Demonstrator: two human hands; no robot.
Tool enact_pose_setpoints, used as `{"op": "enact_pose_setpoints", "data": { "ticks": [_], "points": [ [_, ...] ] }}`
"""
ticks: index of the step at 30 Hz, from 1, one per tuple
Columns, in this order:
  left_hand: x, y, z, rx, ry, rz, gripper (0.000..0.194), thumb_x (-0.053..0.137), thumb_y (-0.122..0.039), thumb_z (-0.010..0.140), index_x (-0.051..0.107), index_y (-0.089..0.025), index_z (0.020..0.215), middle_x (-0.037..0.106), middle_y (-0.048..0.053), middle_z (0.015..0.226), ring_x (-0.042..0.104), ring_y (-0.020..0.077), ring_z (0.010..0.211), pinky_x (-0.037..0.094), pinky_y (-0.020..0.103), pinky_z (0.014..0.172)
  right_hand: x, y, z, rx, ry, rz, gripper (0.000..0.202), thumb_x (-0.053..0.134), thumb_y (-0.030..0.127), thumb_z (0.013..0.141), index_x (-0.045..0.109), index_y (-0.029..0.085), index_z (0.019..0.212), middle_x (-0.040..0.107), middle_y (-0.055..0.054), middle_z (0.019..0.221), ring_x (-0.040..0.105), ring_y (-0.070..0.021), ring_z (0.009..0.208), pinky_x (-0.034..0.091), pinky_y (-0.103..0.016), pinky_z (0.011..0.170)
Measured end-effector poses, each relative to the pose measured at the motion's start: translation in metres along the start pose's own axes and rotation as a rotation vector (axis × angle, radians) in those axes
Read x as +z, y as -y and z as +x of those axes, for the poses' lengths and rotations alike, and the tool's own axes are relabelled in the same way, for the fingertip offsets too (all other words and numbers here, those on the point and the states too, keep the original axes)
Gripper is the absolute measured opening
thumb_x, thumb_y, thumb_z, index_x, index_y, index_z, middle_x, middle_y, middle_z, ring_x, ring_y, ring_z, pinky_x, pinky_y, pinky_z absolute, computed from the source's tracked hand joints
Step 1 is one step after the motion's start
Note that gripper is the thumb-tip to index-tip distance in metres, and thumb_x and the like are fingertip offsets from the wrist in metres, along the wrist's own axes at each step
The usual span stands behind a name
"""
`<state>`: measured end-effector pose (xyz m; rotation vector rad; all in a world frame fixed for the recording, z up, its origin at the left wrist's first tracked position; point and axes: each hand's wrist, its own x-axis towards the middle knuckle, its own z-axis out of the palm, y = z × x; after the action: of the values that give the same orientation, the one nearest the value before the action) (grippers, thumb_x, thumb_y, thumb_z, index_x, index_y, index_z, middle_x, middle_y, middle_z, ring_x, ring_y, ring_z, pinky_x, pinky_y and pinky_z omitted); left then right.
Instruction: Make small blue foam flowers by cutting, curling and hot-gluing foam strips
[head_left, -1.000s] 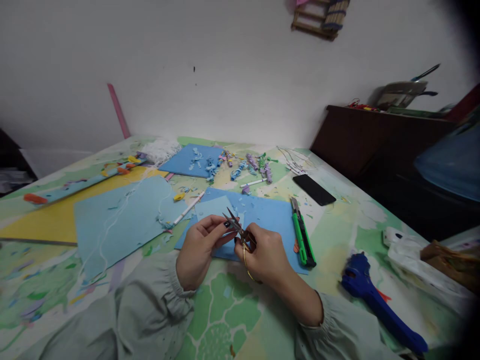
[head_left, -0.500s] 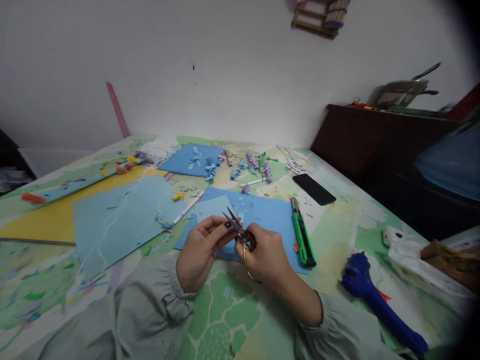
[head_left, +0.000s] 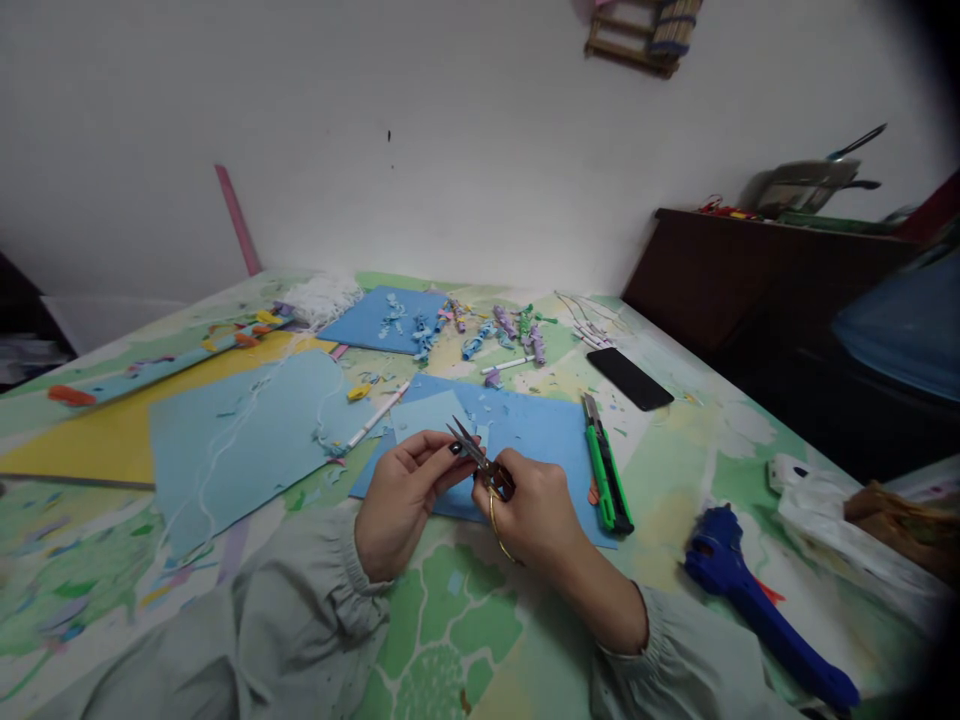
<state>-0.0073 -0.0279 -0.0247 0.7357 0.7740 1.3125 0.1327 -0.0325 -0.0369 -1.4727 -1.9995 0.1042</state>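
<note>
My right hand (head_left: 536, 508) grips small scissors (head_left: 495, 482) with a gold-coloured handle, the blades pointing up and left, only slightly apart. Close beside the blades, my left hand (head_left: 401, 500) is closed, thumb pressed toward the fingers. Whatever it pinches is too small or hidden to name. Both hands are over the near part of a blue foam sheet (head_left: 532, 430), which has a smaller light blue piece (head_left: 424, 415) on it.
A green cutter (head_left: 609, 480), a black phone (head_left: 628, 378) and a blue glue gun (head_left: 765, 600) lie to the right. Curled foam pieces (head_left: 480, 340) lie farther back. At left are a light blue sheet (head_left: 247, 430), a yellow sheet (head_left: 90, 440) and white yarn (head_left: 322, 298).
The scissor blades look slightly closer together. Otherwise both hands have kept nearly the same place, and the whole view has shifted very slightly.
</note>
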Motion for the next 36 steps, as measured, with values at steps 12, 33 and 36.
{"op": "enact_pose_setpoints", "data": {
  "ticks": [12, 33, 36],
  "points": [
    [0.0002, -0.0025, 0.0005, 0.04, -0.022, 0.056, 0.012, 0.069, -0.019, 0.068, 0.061, -0.012, 0.074, 0.071, 0.005, 0.08, 0.066, 0.0168, 0.081, 0.052, 0.029, 0.081, -0.0027, 0.0005, 0.0004, 0.014, 0.043, -0.005, 0.017, 0.053, 0.028, 0.074, 0.055, 0.017, 0.062, 0.06, -0.001, 0.053, 0.051, -0.0117, 0.048, 0.029, -0.021, 0.049],
    [-0.0038, -0.0042, 0.0038, 0.054, -0.033, 0.178, 0.018, 0.07, -0.024, 0.065, 0.061, -0.012, 0.076, 0.07, 0.005, 0.077, 0.066, 0.0173, 0.076, 0.052, 0.031, 0.077, -0.0041, -0.0037, 0.002, 0.021, 0.073, -0.045, 0.018, 0.054, 0.027, 0.073, 0.058, 0.017, 0.059, 0.059, -0.001, 0.051, 0.048, -0.0098, 0.045, 0.027, -0.021, 0.049],
    [-0.005, -0.0049, 0.0049, 0.031, -0.054, 0.222, 0.02, 0.07, -0.025, 0.066, 0.058, -0.012, 0.077, 0.069, 0.004, 0.069, 0.067, 0.017, 0.068, 0.054, 0.028, 0.066, -0.0063, -0.0036, 0.0038, 0.062, 0.039, 0.008, 0.02, 0.054, 0.026, 0.073, 0.056, 0.017, 0.056, 0.056, 0.001, 0.048, 0.044, -0.0085, 0.043, 0.027, -0.021, 0.048]
  ]
}}
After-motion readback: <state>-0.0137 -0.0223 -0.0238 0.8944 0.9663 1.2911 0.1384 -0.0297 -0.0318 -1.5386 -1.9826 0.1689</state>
